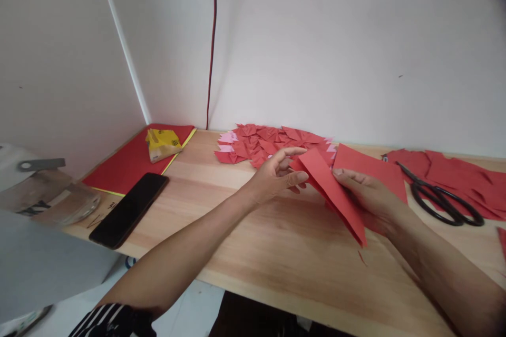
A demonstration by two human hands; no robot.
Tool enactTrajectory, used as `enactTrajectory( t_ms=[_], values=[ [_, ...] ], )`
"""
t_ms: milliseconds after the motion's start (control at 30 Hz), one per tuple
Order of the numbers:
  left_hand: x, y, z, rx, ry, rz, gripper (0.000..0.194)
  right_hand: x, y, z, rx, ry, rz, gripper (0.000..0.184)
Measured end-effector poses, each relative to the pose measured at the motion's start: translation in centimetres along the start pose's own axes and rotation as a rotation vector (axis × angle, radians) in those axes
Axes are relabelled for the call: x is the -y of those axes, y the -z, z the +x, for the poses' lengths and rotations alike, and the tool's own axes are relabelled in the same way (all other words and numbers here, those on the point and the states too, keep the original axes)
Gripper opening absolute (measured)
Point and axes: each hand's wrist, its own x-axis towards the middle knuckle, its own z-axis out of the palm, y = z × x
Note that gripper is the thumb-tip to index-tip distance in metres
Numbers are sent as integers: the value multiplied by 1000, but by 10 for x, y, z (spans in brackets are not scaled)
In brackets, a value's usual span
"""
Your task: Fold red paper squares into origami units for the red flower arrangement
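A folded sheet of red paper (334, 192) is held up over the table, slanting down to the right, with its layers a little apart along the lower edge. My right hand (366, 195) grips it from the right side, thumb on the near face. At the upper left end is my left hand (282, 171), its thumb and index finger around the paper's corner and the other fingers curled. Behind the hands lies a heap of cut and folded red paper pieces (269, 139), some with pink parts. A flat red sheet (371, 168) rests behind my right hand.
Black-handled scissors (443, 197) lie at the right on more red paper pieces (462, 174). To the left are a black phone (129, 210), a red and yellow paper stack (130, 163) with a yellow packet (164, 143), and a clear plastic bag (59, 197). A wall stands behind the wooden table (253, 242).
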Motion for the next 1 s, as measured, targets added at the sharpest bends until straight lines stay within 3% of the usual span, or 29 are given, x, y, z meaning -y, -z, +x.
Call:
enactTrajectory(
  t_ms=[233, 367, 467, 633, 767, 900, 1000],
  values=[
    [7, 1, 1, -18, -46, -26, 59, 0, -3, -1, -1, 14, 30, 18],
    [10, -1, 1, -106, -36, -16, 39, -5, -2, 3, -87, 60, 82, 14],
    [6, -5, -1, -89, 0, 39, 21, -8, -1, 6, -165, 128, 120, 12],
    [-1, -13, -7, 43, 55, 97, 37, -8, 2, 5, -246, 251, 44, 18],
    [9, -14, -7, -65, 60, 250, 38, -6, -3, -4, -280, 326, -114, 26],
    [18, -10, -4, -150, 105, 15, 42, 4, -9, -13, -255, 403, -223, 33],
    [16, -8, -3, -175, 114, -193, 39, 15, 1, -12, -305, 567, -240, 35]
  ],
)
